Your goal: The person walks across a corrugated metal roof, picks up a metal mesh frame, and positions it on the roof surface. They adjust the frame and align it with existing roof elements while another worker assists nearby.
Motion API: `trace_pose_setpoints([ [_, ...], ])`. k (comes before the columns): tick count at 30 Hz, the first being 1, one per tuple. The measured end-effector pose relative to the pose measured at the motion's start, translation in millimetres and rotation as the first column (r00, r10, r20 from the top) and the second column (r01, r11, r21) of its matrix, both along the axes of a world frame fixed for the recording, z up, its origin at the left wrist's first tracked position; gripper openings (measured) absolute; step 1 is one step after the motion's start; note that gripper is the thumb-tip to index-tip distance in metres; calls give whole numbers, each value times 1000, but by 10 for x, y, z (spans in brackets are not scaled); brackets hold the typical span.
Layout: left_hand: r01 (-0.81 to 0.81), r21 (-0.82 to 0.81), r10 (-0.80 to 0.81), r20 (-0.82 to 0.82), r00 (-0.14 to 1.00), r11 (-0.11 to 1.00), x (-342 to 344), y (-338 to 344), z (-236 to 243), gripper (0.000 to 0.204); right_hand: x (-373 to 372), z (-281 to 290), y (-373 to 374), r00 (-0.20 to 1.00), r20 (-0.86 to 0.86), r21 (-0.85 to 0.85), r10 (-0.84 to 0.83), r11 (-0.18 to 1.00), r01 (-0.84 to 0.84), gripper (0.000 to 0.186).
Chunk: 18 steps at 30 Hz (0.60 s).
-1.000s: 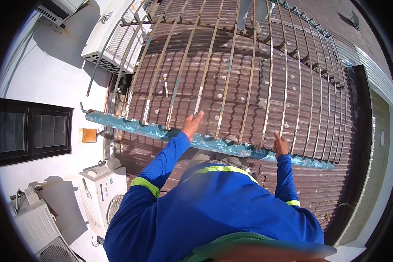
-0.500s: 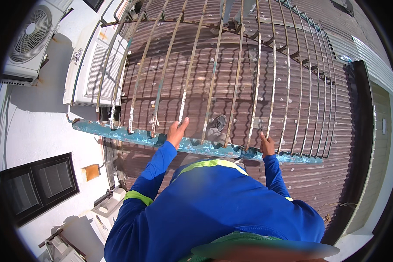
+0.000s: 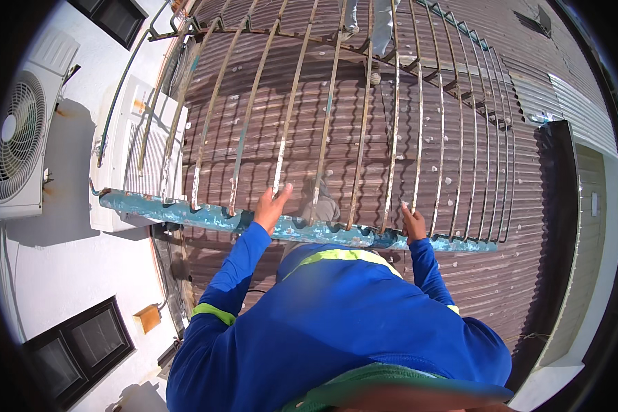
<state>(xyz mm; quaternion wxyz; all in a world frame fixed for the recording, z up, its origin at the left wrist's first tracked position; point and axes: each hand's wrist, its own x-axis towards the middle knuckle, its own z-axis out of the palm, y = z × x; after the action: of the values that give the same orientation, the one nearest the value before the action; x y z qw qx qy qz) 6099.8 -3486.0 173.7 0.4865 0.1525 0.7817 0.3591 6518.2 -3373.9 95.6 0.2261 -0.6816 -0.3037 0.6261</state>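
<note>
Metal grille [image 3: 329, 110], rusty and flaking, slants over the corrugated roof [image 3: 481, 295], its near edge formed by a turquoise beam [image 3: 141, 204] in front of the person's waist. Just left of the beam's midpoint is the left hand [image 3: 270, 210], thumb and forefinger spread with the lower end of a bar between them; whether the other fingers close around the metal, I cannot tell. The right hand [image 3: 413, 225] is at the same edge, nearer its right corner, forefinger extended and the rest curled; what they press on is hidden. Between the hands, a grey trouser leg [image 3: 323, 204] shows through the bars.

Room is tight at the left corner, where the grille overlaps a white air conditioner [image 3: 120, 154] in view; contact cannot be judged. A white wall [image 3: 55, 275] rises beyond. Off the right end there is more room: a strip of roof separates the bars from the dark ledge [image 3: 555, 226] along the roof's right edge. At the far side stand another person's legs [image 3: 383, 27], seen through the bars.

An orange patch on the air conditioner could be label or rust; a pale plate [image 3: 594, 204] on the door [image 3: 589, 240] is too small to read.
</note>
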Motion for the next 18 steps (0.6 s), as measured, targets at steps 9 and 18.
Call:
trace_pose_setpoints([
  [9,72,52,-68,-62,996,996,-501,1951,44,62,-380,83,1994,1000,-19,-96,-6,995,4,37],
  [18,113,30,-113,-15,994,993,-1223,3805,-172,63,-1118,-218,3801,999,-16,-55,35,998,-36,37],
])
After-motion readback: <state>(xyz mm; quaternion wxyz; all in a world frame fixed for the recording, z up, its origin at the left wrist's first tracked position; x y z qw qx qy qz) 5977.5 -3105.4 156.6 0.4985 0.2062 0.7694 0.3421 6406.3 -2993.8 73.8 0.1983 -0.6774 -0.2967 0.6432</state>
